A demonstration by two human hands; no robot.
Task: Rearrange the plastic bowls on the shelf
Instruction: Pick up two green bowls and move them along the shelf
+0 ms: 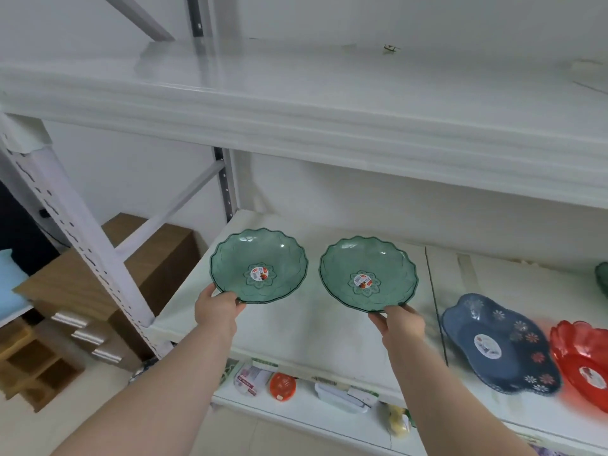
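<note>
Two matching green see-through plastic bowls with scalloped rims and a round sticker in the middle are held side by side over the middle shelf (296, 334). My left hand (215, 311) grips the near rim of the left green bowl (259, 265). My right hand (401, 320) grips the near rim of the right green bowl (368, 274). Both bowls tilt toward me. To the right on the same shelf lie a dark blue flowered bowl (496, 345) and a red see-through bowl (582, 363), the red one cut off by the frame edge.
A bare white upper shelf (296, 103) hangs overhead. Another green item (602, 278) peeks in at the far right. The lower shelf (296, 409) holds small packaged goods. A slotted white upright (82, 238) stands left, with brown cartons (158, 248) and wooden drawers (42, 366) behind it.
</note>
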